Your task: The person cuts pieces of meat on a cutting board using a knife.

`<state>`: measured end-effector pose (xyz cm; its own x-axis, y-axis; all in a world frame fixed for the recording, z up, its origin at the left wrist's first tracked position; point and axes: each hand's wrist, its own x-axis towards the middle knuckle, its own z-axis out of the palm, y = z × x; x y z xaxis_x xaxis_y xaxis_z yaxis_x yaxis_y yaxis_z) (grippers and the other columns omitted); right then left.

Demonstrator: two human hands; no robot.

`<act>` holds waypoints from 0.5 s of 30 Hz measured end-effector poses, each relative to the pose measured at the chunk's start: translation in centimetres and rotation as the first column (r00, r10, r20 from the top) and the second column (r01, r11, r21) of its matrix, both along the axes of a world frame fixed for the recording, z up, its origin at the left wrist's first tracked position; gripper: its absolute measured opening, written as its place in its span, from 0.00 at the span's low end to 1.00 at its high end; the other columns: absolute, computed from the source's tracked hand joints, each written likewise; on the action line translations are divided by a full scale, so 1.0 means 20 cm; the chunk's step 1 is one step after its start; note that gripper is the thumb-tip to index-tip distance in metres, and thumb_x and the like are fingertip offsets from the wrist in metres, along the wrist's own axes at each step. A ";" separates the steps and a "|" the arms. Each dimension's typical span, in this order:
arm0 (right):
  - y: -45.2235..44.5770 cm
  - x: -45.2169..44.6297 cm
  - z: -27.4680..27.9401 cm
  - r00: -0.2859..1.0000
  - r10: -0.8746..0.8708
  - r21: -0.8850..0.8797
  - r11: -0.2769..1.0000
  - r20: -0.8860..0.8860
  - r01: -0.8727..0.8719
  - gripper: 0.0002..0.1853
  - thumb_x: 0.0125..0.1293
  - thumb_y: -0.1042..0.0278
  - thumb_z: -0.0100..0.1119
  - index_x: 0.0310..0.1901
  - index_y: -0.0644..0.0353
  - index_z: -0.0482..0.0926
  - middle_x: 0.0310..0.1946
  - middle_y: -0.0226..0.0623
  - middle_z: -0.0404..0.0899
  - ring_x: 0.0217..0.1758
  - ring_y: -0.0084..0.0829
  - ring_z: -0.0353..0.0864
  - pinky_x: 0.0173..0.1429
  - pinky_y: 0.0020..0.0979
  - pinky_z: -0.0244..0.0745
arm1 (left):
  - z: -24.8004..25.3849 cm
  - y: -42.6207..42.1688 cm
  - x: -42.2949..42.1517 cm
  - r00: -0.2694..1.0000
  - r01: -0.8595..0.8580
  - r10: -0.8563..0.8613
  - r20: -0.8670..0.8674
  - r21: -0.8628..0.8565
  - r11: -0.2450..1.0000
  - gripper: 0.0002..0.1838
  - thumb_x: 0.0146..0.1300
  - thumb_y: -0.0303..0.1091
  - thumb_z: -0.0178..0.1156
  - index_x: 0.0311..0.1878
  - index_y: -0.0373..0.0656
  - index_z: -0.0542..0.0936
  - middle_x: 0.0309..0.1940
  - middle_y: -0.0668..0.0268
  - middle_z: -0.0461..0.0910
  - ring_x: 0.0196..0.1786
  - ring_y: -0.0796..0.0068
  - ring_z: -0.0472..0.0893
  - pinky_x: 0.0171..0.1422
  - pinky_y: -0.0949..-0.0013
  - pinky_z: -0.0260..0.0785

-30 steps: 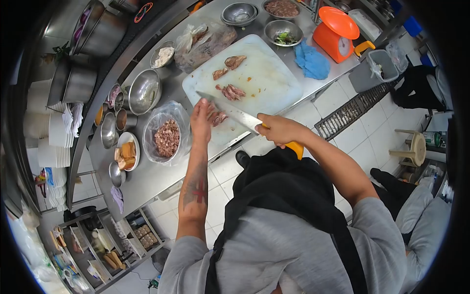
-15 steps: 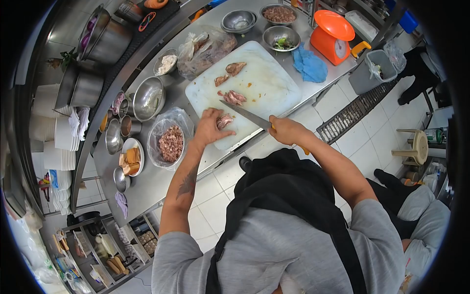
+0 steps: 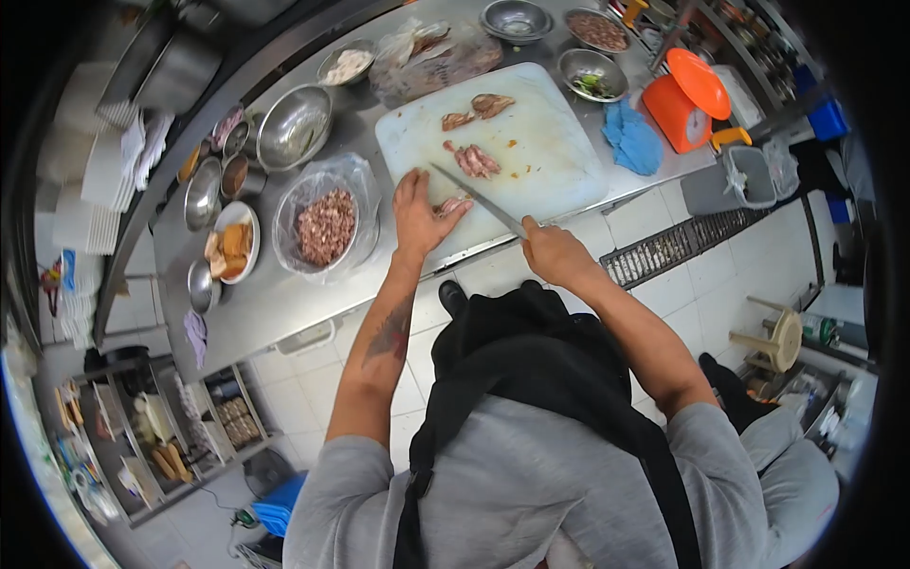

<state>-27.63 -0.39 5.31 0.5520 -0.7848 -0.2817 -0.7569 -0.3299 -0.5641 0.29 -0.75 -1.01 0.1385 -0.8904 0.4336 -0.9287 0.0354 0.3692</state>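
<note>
My right hand [image 3: 555,251] is closed round the handle of a knife [image 3: 479,200], whose blade points up and left over the white cutting board [image 3: 559,142]. Fingers apart, my left hand [image 3: 422,213] lies at the board's lower left, against a small piece of meat [image 3: 453,204] partly beside the thumb. Whether it grips the meat is hard to see. A sliced pile of meat [image 3: 474,160] sits just above the blade. Two browner pieces [image 3: 491,104] lie higher on the board.
Left of the board stands a plastic-lined bowl of chopped meat [image 3: 326,226], with metal bowls [image 3: 295,127] and a bread bowl [image 3: 233,242] beyond. An orange scale [image 3: 678,114] and blue cloth [image 3: 631,138] are right. Another person's grey-clothed leg [image 3: 791,474] shows at lower right.
From one second ago, my left hand has left the knife blade and come down by the small meat piece, fingers spread. The knife has tilted, and the whole view has shifted.
</note>
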 end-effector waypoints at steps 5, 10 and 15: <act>-0.02 0.00 0.03 1.000 0.007 -0.084 0.996 -0.015 -0.008 0.13 0.76 0.67 0.51 0.54 0.68 0.71 0.30 0.65 0.84 0.37 0.67 0.86 0.47 0.63 0.79 | 0.04 0.06 -0.05 0.945 0.309 -0.296 -0.142 0.077 0.948 0.39 0.54 0.53 0.79 0.61 0.35 0.81 0.59 0.49 0.79 0.65 0.47 0.74 0.72 0.51 0.68; 0.01 0.04 0.09 0.997 0.064 -0.081 0.994 -0.046 -0.067 0.13 0.76 0.68 0.52 0.55 0.67 0.70 0.31 0.66 0.84 0.39 0.67 0.86 0.48 0.63 0.80 | -0.02 0.09 -0.14 0.952 0.092 -0.109 -0.287 -0.072 0.993 0.23 0.56 0.37 0.77 0.54 0.40 0.84 0.53 0.56 0.80 0.58 0.51 0.76 0.66 0.54 0.72; 0.02 0.08 0.06 0.982 0.076 -0.046 0.995 -0.170 -0.085 0.14 0.74 0.69 0.50 0.55 0.67 0.70 0.33 0.66 0.85 0.39 0.67 0.87 0.48 0.63 0.80 | 0.00 0.11 -0.12 0.947 0.086 -0.107 -0.303 -0.081 0.993 0.15 0.55 0.29 0.71 0.46 0.40 0.84 0.49 0.58 0.79 0.56 0.52 0.77 0.63 0.55 0.73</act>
<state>-25.94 0.03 6.47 0.5623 -0.7561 -0.3349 -0.8093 -0.4198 -0.4109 -2.10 1.51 -1.02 0.1886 -0.8770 0.4419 -0.7618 0.1533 0.6294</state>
